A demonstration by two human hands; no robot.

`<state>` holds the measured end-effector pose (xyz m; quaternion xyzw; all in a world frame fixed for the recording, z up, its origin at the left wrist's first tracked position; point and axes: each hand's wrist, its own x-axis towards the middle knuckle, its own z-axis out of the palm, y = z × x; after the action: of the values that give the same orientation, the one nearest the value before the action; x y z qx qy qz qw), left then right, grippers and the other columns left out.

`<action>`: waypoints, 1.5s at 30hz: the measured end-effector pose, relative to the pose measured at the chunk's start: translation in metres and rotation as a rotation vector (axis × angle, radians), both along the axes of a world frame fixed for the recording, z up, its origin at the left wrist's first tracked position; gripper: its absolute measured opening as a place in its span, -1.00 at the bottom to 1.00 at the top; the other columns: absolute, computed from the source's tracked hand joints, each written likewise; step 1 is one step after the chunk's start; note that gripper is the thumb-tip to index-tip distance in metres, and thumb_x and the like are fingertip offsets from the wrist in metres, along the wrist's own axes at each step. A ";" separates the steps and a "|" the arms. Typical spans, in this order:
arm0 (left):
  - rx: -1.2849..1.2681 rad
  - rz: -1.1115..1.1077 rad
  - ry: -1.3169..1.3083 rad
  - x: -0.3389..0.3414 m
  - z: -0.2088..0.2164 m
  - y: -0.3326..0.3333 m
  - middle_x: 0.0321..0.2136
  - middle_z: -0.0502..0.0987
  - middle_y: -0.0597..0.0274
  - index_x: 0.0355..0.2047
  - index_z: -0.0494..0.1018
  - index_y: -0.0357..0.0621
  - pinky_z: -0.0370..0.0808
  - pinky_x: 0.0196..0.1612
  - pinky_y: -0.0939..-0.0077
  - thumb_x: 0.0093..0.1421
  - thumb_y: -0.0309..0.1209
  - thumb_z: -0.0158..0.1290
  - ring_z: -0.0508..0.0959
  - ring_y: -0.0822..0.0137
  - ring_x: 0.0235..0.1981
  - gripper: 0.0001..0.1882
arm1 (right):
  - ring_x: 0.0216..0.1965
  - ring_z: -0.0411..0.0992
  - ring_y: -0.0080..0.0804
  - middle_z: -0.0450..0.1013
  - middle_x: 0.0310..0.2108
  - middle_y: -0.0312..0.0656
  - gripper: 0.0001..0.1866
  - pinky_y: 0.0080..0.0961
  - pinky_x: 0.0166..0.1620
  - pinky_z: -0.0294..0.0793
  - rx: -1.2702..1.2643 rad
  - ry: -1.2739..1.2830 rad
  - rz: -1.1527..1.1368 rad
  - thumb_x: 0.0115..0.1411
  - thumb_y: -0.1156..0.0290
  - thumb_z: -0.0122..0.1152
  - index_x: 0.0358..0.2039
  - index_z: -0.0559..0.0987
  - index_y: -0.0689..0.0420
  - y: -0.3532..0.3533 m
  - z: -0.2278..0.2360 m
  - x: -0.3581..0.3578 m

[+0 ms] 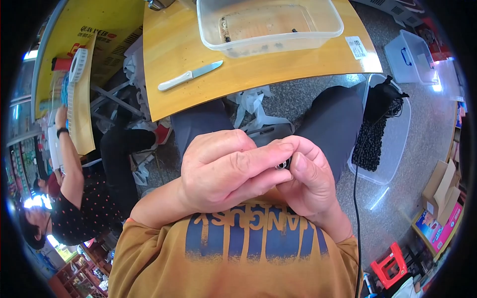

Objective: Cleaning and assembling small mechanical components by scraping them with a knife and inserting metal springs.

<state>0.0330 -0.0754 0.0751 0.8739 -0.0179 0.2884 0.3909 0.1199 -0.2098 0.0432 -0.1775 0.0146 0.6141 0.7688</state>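
Note:
My left hand (pixel 221 166) and my right hand (pixel 312 174) meet above my lap, fingertips together. Between them is a small black part with a shiny metal ring (pixel 282 165), mostly covered by the fingers. The left hand's fingers pinch it from one side, while the right thumb and forefinger close on it from the other. Which piece belongs to which hand is hidden.
Ahead is a wooden table (pixel 174 54) with a white-handled knife (pixel 190 75) and a clear plastic tub (pixel 272 43) holding a few dark bits. Right of my knee, another tub (pixel 397 149) holds many small black parts. A person (pixel 74 169) sits at left.

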 end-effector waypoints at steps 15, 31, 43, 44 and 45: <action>-0.890 0.032 0.259 -0.002 0.000 -0.008 -0.63 0.38 0.30 -0.36 0.47 -0.33 0.17 -0.72 0.72 0.08 -0.30 0.07 0.27 0.56 -0.71 -0.72 | -0.51 0.36 -0.46 0.37 -0.52 -0.25 -0.74 -0.57 -0.38 0.37 -0.050 -0.030 0.056 0.09 0.27 0.13 -0.31 0.40 0.17 0.000 -0.001 0.000; -1.621 0.037 0.470 0.001 0.001 -0.005 -0.67 0.41 0.36 -0.30 0.47 -0.28 0.04 -0.72 0.77 0.16 -0.20 -0.04 0.15 0.65 -0.77 -0.66 | -0.42 0.42 -0.51 0.45 -0.39 -0.18 -0.80 -0.58 -0.28 0.44 0.054 0.087 0.067 0.10 0.45 0.12 -0.26 0.44 0.22 0.000 -0.009 0.004; -1.058 0.027 0.280 -0.001 -0.004 -0.013 -0.57 0.45 0.26 -0.29 0.47 -0.30 0.32 -0.55 0.72 0.17 -0.47 -0.06 0.42 0.51 -0.58 -0.82 | -0.40 0.41 -0.49 0.42 -0.38 -0.13 -0.80 -0.59 -0.25 0.43 0.053 0.100 0.038 0.08 0.48 0.14 -0.26 0.43 0.19 0.000 -0.007 0.003; -1.058 0.025 0.281 -0.001 -0.005 -0.012 -0.57 0.45 0.26 -0.29 0.47 -0.30 0.32 -0.55 0.72 0.17 -0.47 -0.06 0.42 0.51 -0.58 -0.82 | -0.40 0.41 -0.49 0.42 -0.39 -0.14 -0.80 -0.59 -0.25 0.43 0.057 0.085 0.040 0.08 0.47 0.14 -0.26 0.43 0.20 0.000 -0.008 0.003; -0.916 0.043 0.279 -0.002 -0.007 -0.011 -0.57 0.45 0.26 -0.29 0.48 -0.29 0.32 -0.55 0.70 0.16 -0.48 -0.04 0.41 0.51 -0.58 -0.83 | -0.40 0.41 -0.49 0.42 -0.39 -0.15 -0.80 -0.59 -0.25 0.42 0.062 0.070 0.043 0.09 0.46 0.13 -0.25 0.43 0.21 0.000 -0.008 0.003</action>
<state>0.0310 -0.0861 0.0682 0.6422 0.1817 0.1548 0.7285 0.1234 -0.2099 0.0350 -0.1324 0.0188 0.6364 0.7597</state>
